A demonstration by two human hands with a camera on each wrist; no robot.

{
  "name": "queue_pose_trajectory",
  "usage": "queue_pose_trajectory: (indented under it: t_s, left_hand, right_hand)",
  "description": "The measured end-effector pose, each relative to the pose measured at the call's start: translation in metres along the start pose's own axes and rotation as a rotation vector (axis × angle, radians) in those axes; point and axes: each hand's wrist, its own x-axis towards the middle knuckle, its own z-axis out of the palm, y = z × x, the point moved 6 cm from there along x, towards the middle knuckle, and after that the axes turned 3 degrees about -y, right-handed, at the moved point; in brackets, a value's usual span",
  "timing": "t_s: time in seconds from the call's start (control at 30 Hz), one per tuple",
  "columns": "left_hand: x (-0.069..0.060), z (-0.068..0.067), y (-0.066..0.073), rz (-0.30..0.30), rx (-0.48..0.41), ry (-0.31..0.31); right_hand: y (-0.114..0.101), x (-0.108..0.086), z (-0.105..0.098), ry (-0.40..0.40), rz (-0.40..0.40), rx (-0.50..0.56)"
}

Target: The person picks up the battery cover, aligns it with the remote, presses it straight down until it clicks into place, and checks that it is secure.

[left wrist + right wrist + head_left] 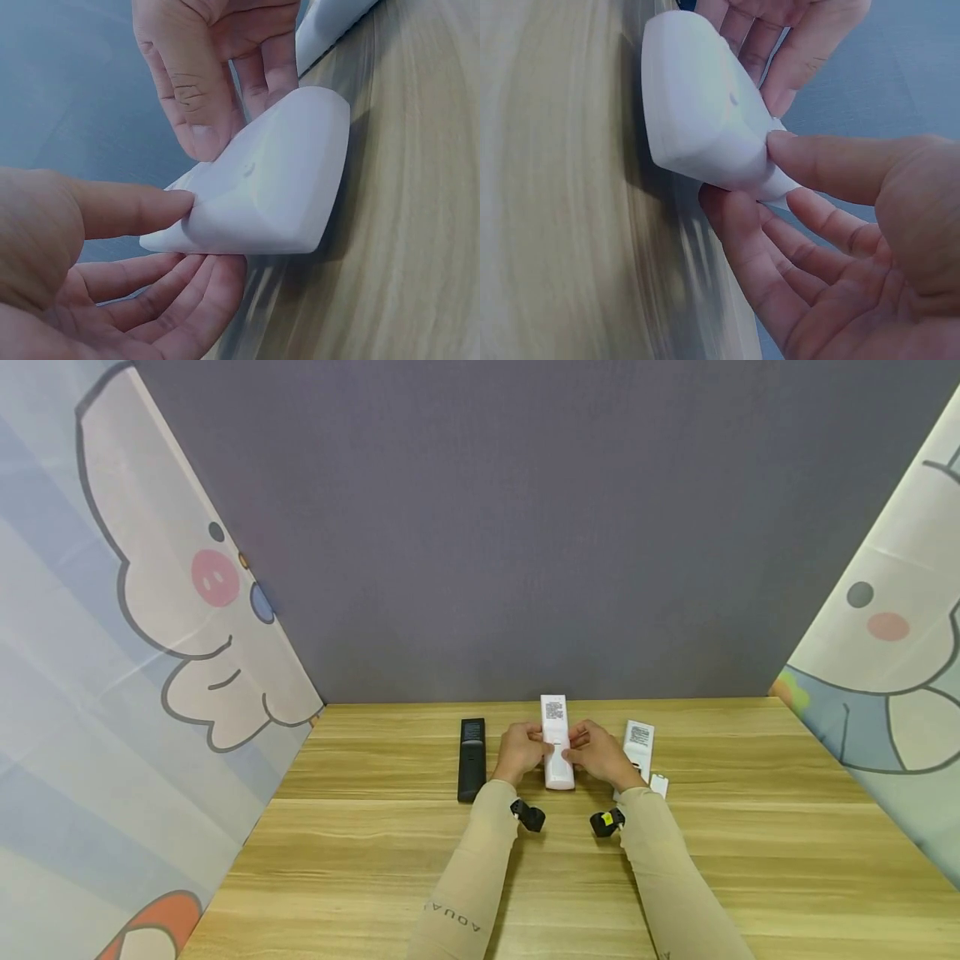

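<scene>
Between both hands is a white remote control (556, 768), back side up, with a printed label near its far end. My left hand (519, 750) grips its left edge, thumb on the back face and fingers beneath. On the opposite edge, my right hand (597, 752) pinches it the same way. Both wrist views show the white remote (262, 180) held at its sides, its near end just over the wood. Left of the hands lies a black remote (472, 768), back up. A second white remote (638, 743) lies to the right, partly hidden by the right hand and wrist.
A small white battery cover (659, 785) lies beside the right-hand remote. The wooden table (360, 860) meets a dark grey panel (540, 543) at the back. Cartoon-printed curtains (150, 677) hang at both sides. Small black cameras (529, 816) sit on the wrists.
</scene>
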Motion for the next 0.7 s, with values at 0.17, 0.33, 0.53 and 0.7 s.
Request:
queue_pose_trajectory:
  t_s: [0.17,0.33,0.53,0.7]
  left_hand:
    - [0.0004,0.0000,-0.0006,0.007,0.043,-0.002]
    - [0.0010,0.0006,-0.0025,0.023,0.022,-0.024]
    - [0.0013,0.0016,-0.0037,0.025,0.012,-0.042]
    - [0.0020,0.0012,-0.0050,0.025,0.056,-0.034]
  right_hand:
    - [0.0017,-0.0001,0.0015,-0.012,0.018,-0.023]
    - [0.0032,0.0003,0.0029,-0.023,0.005,-0.016]
    - [0.0023,-0.0001,0.0047,-0.036,-0.023,-0.039]
    - [0.0019,-0.0006,0.0055,-0.036,-0.027,-0.045]
